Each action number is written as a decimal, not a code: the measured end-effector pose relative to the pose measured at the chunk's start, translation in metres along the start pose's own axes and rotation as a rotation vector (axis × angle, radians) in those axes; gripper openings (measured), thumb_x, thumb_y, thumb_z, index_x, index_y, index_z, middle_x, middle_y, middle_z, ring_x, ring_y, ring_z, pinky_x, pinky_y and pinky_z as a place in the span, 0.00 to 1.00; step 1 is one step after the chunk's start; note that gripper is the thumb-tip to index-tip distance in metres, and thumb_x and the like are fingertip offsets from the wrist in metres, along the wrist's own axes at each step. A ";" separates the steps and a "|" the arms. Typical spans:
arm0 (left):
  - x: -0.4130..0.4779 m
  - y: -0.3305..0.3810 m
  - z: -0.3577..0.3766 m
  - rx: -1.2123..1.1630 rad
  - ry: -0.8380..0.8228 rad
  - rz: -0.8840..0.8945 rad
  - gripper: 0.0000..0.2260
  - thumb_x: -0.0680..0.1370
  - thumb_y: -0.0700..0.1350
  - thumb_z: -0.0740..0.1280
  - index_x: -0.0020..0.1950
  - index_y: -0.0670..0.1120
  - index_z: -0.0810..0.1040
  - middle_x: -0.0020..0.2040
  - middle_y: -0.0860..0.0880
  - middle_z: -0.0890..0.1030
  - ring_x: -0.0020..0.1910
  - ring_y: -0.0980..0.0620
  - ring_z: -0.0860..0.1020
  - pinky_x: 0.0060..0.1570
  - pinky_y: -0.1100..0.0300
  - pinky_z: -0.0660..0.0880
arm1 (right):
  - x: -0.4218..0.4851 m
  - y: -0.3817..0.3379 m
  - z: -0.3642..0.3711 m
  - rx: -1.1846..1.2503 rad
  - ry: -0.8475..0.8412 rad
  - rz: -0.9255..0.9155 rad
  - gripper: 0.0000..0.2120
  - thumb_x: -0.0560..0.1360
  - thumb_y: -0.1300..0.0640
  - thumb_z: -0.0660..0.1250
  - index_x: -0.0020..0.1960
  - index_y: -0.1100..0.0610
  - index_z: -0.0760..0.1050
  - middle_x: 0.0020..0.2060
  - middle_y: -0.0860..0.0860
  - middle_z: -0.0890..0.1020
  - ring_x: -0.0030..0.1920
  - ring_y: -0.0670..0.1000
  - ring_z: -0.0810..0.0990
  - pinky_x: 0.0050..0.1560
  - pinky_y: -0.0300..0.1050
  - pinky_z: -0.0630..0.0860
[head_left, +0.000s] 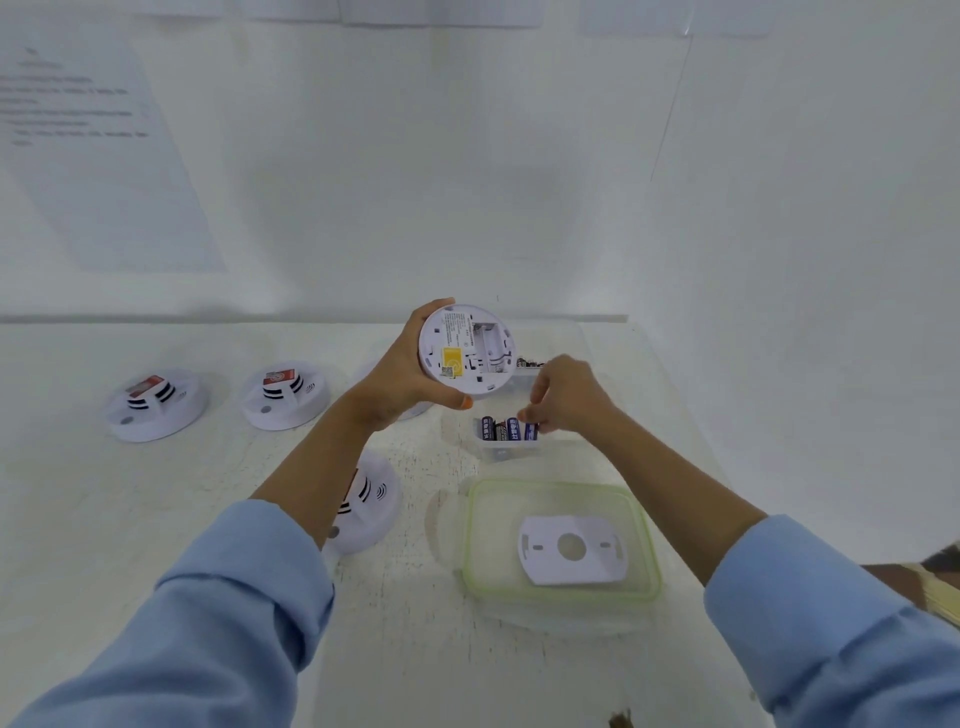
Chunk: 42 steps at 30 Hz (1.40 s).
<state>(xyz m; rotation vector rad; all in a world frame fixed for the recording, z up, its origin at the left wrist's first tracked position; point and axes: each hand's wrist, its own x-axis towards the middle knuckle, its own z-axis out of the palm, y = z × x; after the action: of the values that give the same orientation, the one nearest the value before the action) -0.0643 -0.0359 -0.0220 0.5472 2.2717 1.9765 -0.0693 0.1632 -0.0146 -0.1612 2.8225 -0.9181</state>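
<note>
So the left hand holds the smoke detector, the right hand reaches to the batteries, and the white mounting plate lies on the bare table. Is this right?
Not quite. The head view shows the white mounting plate inside the green-rimmed clear container, not on the bare table. The left hand does hold the smoke detector, and the right hand reaches to the batteries.

A plain work station is seen, like one in a small workshop. A white table is set against bare white walls. A printed sheet is stuck up at 10 o'clock. Smoke alarms are laid out at 9 o'clock. Batteries are kept in a small tub near the middle.
</note>
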 end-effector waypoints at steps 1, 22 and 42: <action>0.000 -0.001 0.000 0.004 -0.003 -0.001 0.45 0.57 0.30 0.73 0.69 0.51 0.59 0.60 0.54 0.71 0.57 0.61 0.73 0.48 0.67 0.76 | 0.003 0.001 0.005 -0.051 -0.021 -0.003 0.15 0.70 0.63 0.72 0.29 0.59 0.69 0.36 0.61 0.82 0.46 0.60 0.83 0.46 0.45 0.79; 0.027 0.002 -0.027 -0.037 -0.009 -0.020 0.44 0.58 0.31 0.73 0.69 0.52 0.59 0.61 0.53 0.70 0.59 0.51 0.72 0.38 0.68 0.77 | 0.059 -0.015 -0.045 -0.099 0.032 -0.130 0.09 0.68 0.62 0.72 0.49 0.58 0.80 0.40 0.52 0.78 0.36 0.52 0.77 0.41 0.43 0.78; 0.054 -0.017 -0.040 -0.014 -0.018 -0.030 0.44 0.58 0.32 0.74 0.70 0.51 0.58 0.64 0.50 0.69 0.63 0.53 0.71 0.52 0.64 0.76 | 0.140 -0.002 0.015 -0.383 -0.218 -0.237 0.21 0.69 0.54 0.70 0.61 0.53 0.75 0.55 0.52 0.80 0.51 0.53 0.78 0.54 0.50 0.77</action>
<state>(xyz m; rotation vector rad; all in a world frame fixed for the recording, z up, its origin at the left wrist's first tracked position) -0.1301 -0.0580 -0.0224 0.5241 2.2400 1.9647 -0.2036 0.1313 -0.0427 -0.6154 2.7761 -0.3563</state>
